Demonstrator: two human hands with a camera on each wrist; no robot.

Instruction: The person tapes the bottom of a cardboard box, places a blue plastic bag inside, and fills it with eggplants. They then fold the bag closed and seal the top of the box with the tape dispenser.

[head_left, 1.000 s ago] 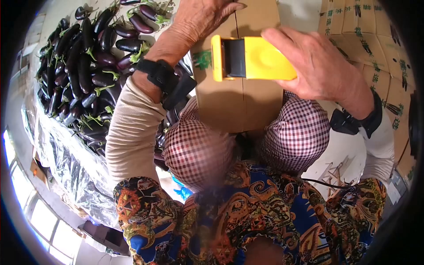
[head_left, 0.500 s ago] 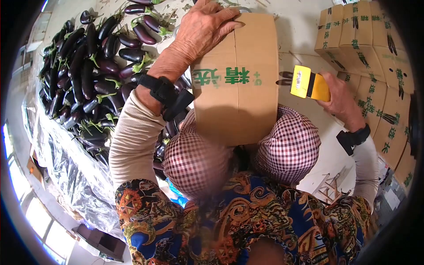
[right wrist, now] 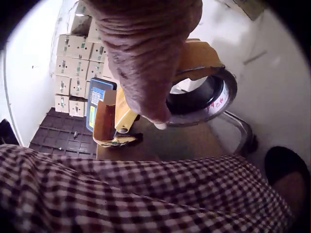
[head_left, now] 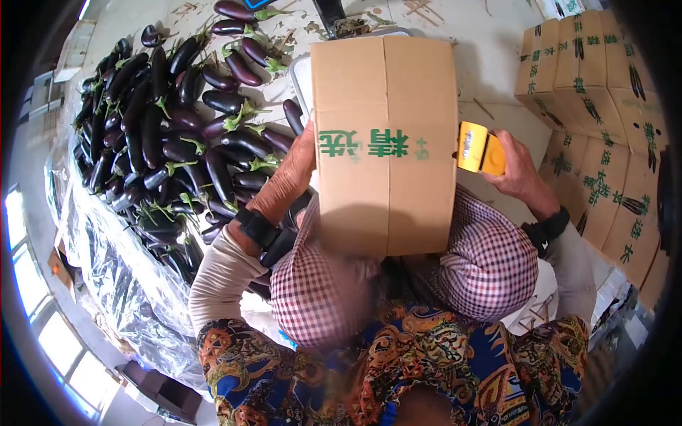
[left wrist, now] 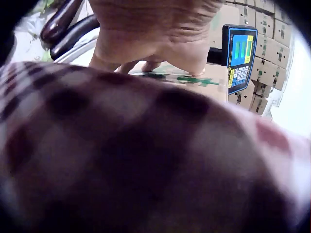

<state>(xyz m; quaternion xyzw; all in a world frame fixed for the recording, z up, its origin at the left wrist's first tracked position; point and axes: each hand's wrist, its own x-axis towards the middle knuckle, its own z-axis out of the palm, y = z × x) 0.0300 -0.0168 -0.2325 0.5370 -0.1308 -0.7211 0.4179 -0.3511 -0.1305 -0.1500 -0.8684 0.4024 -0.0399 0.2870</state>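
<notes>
A cardboard box (head_left: pixel 387 199) with green printed characters stands upright between the person's knees in the head view. At its left side is the left hand (head_left: pixel 300 157), its fingers hidden behind the box. The left wrist view shows that hand (left wrist: pixel 155 34) bent over the box, fingers spread against its surface near green print. The right hand (head_left: pixel 517 167) grips a yellow tape dispenser (head_left: pixel 474 147) beside the box's right side. In the right wrist view the dispenser's tape roll (right wrist: pixel 228 97) shows beyond the hand (right wrist: pixel 146 63).
Many eggplants (head_left: pixel 145 131) lie heaped on the left, above clear plastic sheeting (head_left: pixel 114 263). Printed cardboard boxes (head_left: pixel 590 92) are stacked at right. A scale display (left wrist: pixel 240 58) stands past the box, and a metal-rimmed tray (head_left: pixel 298 79) lies behind it. Checkered fabric (head_left: pixel 490 259) covers the knees.
The left hand has moved from the box's far top down to its left side. The right hand has carried the tape dispenser from over the box to its right. More green print shows on the box.
</notes>
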